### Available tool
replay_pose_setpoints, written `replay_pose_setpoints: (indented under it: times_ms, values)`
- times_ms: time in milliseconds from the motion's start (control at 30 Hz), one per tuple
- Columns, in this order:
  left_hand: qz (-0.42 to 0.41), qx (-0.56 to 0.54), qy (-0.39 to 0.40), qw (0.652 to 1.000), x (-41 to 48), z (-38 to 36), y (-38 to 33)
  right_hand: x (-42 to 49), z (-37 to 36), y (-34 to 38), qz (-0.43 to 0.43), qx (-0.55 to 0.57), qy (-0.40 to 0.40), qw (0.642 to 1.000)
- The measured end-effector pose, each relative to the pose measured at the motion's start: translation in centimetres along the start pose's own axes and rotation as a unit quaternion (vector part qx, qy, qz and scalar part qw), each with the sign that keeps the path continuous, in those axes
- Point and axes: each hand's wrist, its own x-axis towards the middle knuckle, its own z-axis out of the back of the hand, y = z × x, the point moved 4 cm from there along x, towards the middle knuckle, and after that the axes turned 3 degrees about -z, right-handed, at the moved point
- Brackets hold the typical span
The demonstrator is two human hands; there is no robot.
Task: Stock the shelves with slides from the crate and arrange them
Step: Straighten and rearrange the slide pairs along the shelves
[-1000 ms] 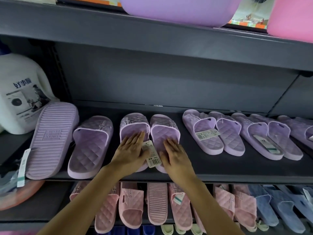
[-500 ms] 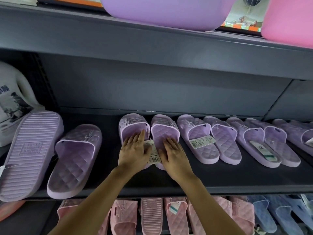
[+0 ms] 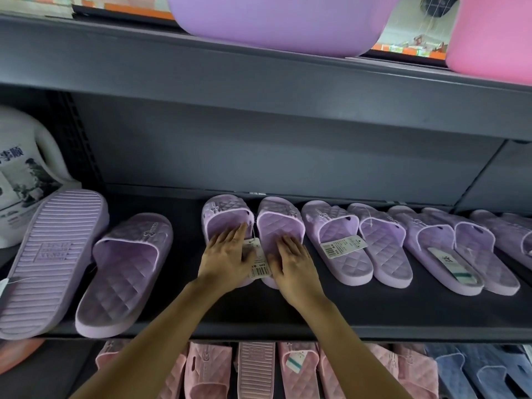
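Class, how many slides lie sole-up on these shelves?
2. A purple slide at the left end of the middle shelf, and a pink slide near the middle of the lower shelf. Others may be hidden past the edges.

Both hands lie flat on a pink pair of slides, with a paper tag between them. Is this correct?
Not quite: the head view shows the pair of slides is lilac, not pink; pink slides lie lower down. The left hand and right hand do lie flat on it, paper tag between them.
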Motion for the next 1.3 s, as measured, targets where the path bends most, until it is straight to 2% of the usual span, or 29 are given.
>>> replay_pose_setpoints:
  times_ms: [133, 267, 500, 633, 767, 967, 1167, 1233, 1300]
  values:
    - [-0.022, 0.008, 0.032, 0.999, 0.0, -0.2, 0.3, -0.2, 0.3, 0.4, -0.004, 0.023, 0.033, 0.999]
    - [-0.035, -0.021, 0.057, 0.998, -0.5, 0.6, -0.1, -0.6, 0.2, 0.7, -0.009, 0.026, 0.018, 0.999]
    - [-0.029, -0.067, 0.093, 0.993, -0.8, 1.3, -0.3, -0.5, 0.6, 1.1, -0.012, 0.03, 0.038, 0.999]
    - [-0.07, -0.12, 0.04, 0.989, -1.6, 1.2, -0.1, -0.5, 0.7, 0.7, -0.015, 0.019, 0.086, 0.996]
    - [-0.151, -0.043, 0.043, 0.987, -2.5, 0.3, -0.2, -0.5, 0.7, 0.5, -0.014, 0.056, 0.065, 0.996]
    - [-0.155, -0.112, 0.046, 0.98, -2.8, 0.7, 0.6, -0.5, 1.0, 0.5, -0.017, 0.065, 0.082, 0.994]
    - [-0.19, -0.067, 0.045, 0.979, -3.1, 0.1, 1.9, -0.2, 0.3, 0.7, -0.053, 0.07, 0.054, 0.995]
    - [-0.19, -0.077, 0.039, 0.978, -3.1, 0.2, 1.8, 0.2, -0.8, 0.1, -0.071, 0.075, 0.096, 0.99]
    - [-0.194, -0.091, 0.037, 0.976, -2.9, 0.3, 1.7, 0.0, -0.5, 0.5, -0.055, 0.053, 0.099, 0.992]
